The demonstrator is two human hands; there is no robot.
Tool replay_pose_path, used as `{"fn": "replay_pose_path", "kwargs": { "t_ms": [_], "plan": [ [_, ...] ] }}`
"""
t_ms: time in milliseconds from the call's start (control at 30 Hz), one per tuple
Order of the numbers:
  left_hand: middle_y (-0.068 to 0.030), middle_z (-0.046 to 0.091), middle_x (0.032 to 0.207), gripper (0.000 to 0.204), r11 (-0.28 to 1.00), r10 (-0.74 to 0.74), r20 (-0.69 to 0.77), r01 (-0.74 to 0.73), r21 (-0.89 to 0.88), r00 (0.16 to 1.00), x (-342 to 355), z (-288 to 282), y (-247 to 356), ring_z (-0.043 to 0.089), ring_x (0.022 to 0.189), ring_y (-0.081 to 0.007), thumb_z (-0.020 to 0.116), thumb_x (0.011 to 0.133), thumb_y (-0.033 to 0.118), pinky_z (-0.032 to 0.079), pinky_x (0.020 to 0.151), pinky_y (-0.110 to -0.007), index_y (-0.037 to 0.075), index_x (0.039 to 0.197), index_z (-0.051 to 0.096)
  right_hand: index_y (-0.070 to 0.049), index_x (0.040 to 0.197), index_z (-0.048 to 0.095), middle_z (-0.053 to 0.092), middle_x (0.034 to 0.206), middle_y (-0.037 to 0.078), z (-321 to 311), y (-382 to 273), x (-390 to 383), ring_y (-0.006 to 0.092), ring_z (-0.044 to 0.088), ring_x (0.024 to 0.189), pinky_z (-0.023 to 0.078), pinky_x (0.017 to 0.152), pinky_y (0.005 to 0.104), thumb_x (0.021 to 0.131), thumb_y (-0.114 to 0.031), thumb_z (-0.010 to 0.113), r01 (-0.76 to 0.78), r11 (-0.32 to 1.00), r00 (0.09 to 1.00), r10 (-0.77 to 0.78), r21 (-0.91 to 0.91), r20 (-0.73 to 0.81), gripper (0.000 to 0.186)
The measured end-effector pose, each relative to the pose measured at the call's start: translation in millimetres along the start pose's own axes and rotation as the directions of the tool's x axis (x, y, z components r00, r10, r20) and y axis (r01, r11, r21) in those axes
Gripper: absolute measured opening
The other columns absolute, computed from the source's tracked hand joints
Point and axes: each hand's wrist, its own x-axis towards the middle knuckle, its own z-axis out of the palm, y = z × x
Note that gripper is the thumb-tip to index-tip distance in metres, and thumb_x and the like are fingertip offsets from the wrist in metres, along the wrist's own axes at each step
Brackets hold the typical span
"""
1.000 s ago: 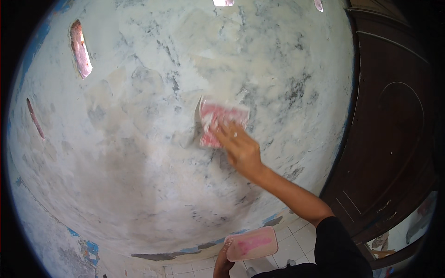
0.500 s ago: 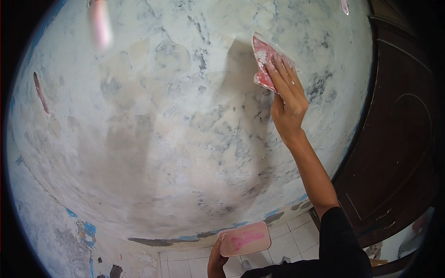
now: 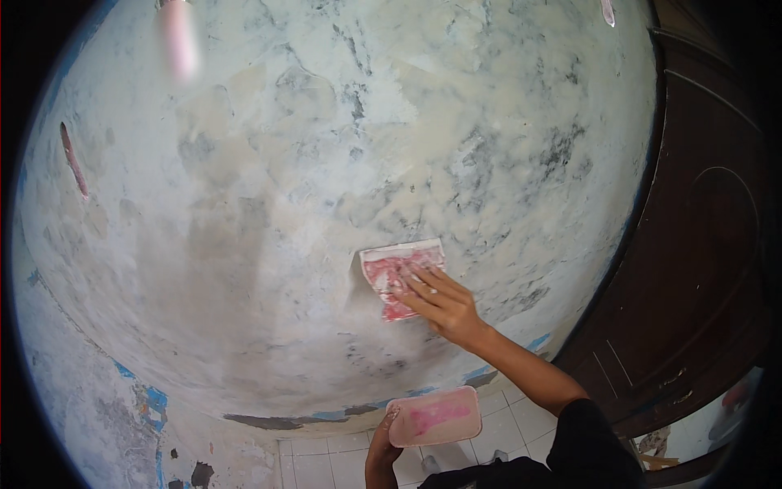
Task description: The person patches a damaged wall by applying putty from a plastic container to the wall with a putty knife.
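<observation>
Red smeared scraper [image 3: 389,275], right hand [image 3: 453,310]; round-cornered pink tray [image 3: 453,433], left hand [image 3: 384,437].

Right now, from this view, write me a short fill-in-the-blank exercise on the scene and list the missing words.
The right hand holds a flat red tool with ____ smears on it.
In the picture, the left hand grips the ____ end of a pale pink container.
The dark brown panel stands on the picture's ____ side.
The right sleeve is ____.

Missing words: white; left; right; black.
</observation>
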Motion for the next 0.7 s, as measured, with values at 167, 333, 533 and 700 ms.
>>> {"fn": "replay_pose_path", "kwargs": {
  "t_ms": [167,333,533,700],
  "plan": [
    [-0.0138,0.058,0.129,0.046,1.000,-0.002,-0.020,0.002,-0.011,1.000,-6,-20,-5,0.060,0.115,-0.0273,0.046,0.102,0.034,0.048,0.101,-0.042,0.002,0.135,0.048,-0.006,0.115,0.071,0.070,0.116,0.016,-53,3,35,0.0340,0.065,0.112,0.047,0.102,0.0490,0.070,0.017,0.054,-0.059,0.988,0.967,0.022,-0.142,-0.253,0.053],
    [-0.0138,0.058,0.129,0.045,0.999,-0.015,-0.004,0.015,-0.046,1.000,-10,-41,-11,0.060,0.115,-0.0272,0.048,0.102,0.033,0.049,0.100,-0.042,0.003,0.135,0.048,-0.004,0.114,0.071,0.070,0.116,0.016,-75,21,99,0.0332,0.064,0.116,0.045,0.104,0.0481,0.070,0.015,0.057,-0.049,0.956,0.908,-0.077,-0.288,-0.412,0.050],
    [-0.0142,0.059,0.127,0.047,0.999,-0.003,-0.028,0.002,-0.037,1.000,-7,-54,-10,0.060,0.114,-0.0269,0.052,0.100,0.034,0.049,0.099,-0.042,0.002,0.134,0.048,-0.006,0.120,0.069,0.067,0.123,0.014,-28,21,152,0.0314,0.062,0.119,0.044,0.106,0.0474,0.075,0.007,0.065,0.111,0.931,0.922,-0.227,-0.349,-0.313,0.047],
    [-0.0152,0.059,0.127,0.046,0.999,0.026,-0.038,-0.028,-0.028,0.999,-5,-46,4,0.061,0.113,-0.0277,0.050,0.101,0.033,0.051,0.097,-0.042,0.002,0.135,0.048,-0.009,0.129,0.062,0.065,0.126,0.014,1,12,127,0.0295,0.061,0.119,0.044,0.107,0.0479,0.076,0.007,0.064,0.072,0.982,0.995,-0.083,-0.172,-0.055,0.055]
  ]
}}
